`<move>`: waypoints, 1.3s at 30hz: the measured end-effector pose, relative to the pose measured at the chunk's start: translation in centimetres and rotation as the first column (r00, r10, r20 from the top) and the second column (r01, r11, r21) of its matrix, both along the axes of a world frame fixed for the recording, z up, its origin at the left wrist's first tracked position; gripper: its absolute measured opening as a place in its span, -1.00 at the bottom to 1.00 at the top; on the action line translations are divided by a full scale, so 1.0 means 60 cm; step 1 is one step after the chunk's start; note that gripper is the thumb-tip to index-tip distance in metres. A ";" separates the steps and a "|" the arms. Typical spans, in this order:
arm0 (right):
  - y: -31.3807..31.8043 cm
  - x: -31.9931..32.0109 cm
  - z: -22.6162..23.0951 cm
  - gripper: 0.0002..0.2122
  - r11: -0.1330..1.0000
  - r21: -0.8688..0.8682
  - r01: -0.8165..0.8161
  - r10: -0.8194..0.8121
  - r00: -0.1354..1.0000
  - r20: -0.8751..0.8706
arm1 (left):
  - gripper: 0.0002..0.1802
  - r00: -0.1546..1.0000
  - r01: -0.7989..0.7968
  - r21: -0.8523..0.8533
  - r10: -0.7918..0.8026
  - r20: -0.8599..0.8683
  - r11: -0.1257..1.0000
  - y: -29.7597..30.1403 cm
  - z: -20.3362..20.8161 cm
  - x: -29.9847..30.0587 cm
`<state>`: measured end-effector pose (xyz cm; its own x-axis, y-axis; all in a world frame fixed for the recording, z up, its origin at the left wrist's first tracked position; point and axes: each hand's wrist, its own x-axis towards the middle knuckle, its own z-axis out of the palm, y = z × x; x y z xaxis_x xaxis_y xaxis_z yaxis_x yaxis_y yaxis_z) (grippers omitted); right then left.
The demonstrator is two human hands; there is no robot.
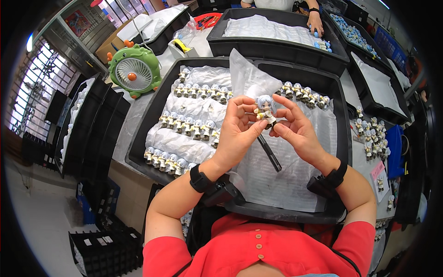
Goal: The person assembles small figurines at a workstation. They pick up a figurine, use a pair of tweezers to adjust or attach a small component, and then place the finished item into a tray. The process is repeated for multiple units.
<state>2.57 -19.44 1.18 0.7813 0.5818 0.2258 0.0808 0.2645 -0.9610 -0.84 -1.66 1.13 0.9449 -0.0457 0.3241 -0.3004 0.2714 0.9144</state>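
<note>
Between my two hands I hold up a small figurine with pale blue-grey hair, a white outfit and dark feet. The fingers of my left hand are closed on its left side, thumb near its lower front. From the other side my right hand pinches it near its base. Below it is a black tray lined with translucent wrapping sheet. A slim dark tool shows under my hands; whether it touches them is hidden. Rows of like figurines lie on the tray's left half.
More figurines are heaped on the table at right. A green fan stands at far left. Beyond my tray is another black tray, where a co-worker's hand touches small blue pieces. Stacked black crates flank the left side.
</note>
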 end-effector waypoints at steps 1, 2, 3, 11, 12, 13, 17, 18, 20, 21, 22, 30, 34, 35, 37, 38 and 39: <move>-0.001 0.000 0.000 -0.47 1.000 -0.004 -0.006 0.006 1.000 -0.002 | -0.52 1.000 -0.005 0.011 0.005 0.005 1.000 0.000 0.000 0.000; -0.001 0.000 0.001 -0.47 1.000 -0.007 -0.007 0.007 1.000 -0.001 | -0.53 1.000 -0.008 0.019 0.008 0.001 1.000 0.000 0.000 0.000; 0.000 0.000 0.000 -0.47 1.000 -0.009 -0.010 0.010 1.000 0.001 | -0.54 1.000 -0.013 0.027 0.013 -0.003 1.000 0.001 -0.001 0.001; 0.000 0.001 -0.001 -0.47 1.000 -0.010 -0.014 0.014 1.000 -0.005 | -0.65 1.000 -0.024 0.022 0.024 -0.006 0.999 -0.002 0.004 -0.001; 0.000 0.001 -0.001 -0.47 1.000 -0.010 -0.013 0.013 1.000 -0.005 | -0.66 1.000 -0.026 0.020 0.026 -0.006 0.999 -0.002 0.004 -0.001; 0.000 0.001 -0.002 -0.47 1.000 -0.009 -0.012 0.012 1.000 -0.005 | -0.67 1.000 -0.028 0.018 0.028 -0.005 0.999 -0.002 0.003 -0.001; 0.000 0.002 -0.004 -0.48 1.000 0.008 -0.019 0.019 1.000 -0.007 | -0.67 1.000 -0.021 0.029 0.022 -0.009 0.999 -0.001 0.002 0.000; 0.001 0.002 -0.004 -0.48 1.000 0.009 -0.020 0.020 1.000 -0.006 | -0.67 1.000 -0.022 0.031 0.023 -0.009 0.999 -0.001 0.002 0.000; 0.001 0.001 -0.003 -0.48 1.000 0.005 -0.017 0.017 1.000 -0.005 | -0.66 1.000 -0.024 0.023 0.024 -0.015 0.999 0.000 0.001 0.000; 0.001 0.001 -0.002 -0.48 1.000 -0.001 -0.014 0.014 1.000 -0.006 | -0.65 1.000 -0.024 0.012 0.024 -0.020 1.000 -0.001 0.000 0.001; 0.001 0.000 -0.001 -0.48 1.000 -0.008 -0.011 0.011 1.000 -0.006 | -0.64 0.999 -0.024 0.001 0.024 -0.026 1.000 -0.002 -0.001 0.002; 0.008 -0.006 -0.011 -0.48 0.989 -0.100 0.106 -0.082 0.972 0.220 | -0.56 0.994 -0.001 0.025 0.004 -0.111 1.000 0.003 0.006 0.000; 0.007 -0.002 -0.018 -0.45 0.986 -0.108 0.127 -0.096 0.962 0.254 | -0.56 0.994 0.008 0.026 -0.005 -0.106 1.000 0.003 -0.014 0.012; 0.006 -0.002 -0.019 -0.44 0.984 -0.117 0.132 -0.096 0.958 0.272 | -0.56 0.995 0.021 0.038 -0.017 -0.100 0.999 0.003 -0.016 0.014; 0.008 -0.004 -0.025 -0.45 0.987 -0.111 0.119 -0.087 0.961 0.264 | -0.60 0.999 0.003 0.092 0.001 -0.043 0.996 -0.002 -0.018 0.018; 0.010 -0.007 -0.024 -0.45 0.987 -0.112 0.114 -0.081 0.962 0.263 | -0.63 0.998 0.001 0.139 0.008 -0.064 0.990 0.001 -0.012 0.014; 0.010 -0.007 -0.025 -0.45 0.987 -0.112 0.119 -0.086 0.962 0.261 | -0.64 0.997 -0.035 0.234 0.050 -0.056 0.972 0.002 0.001 0.008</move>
<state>2.14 -18.85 -0.33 0.7647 0.5379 0.3549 0.3469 0.1206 -0.9301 -0.37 -1.54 1.17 0.9652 -0.0724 0.2511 -0.2489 0.0374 0.9678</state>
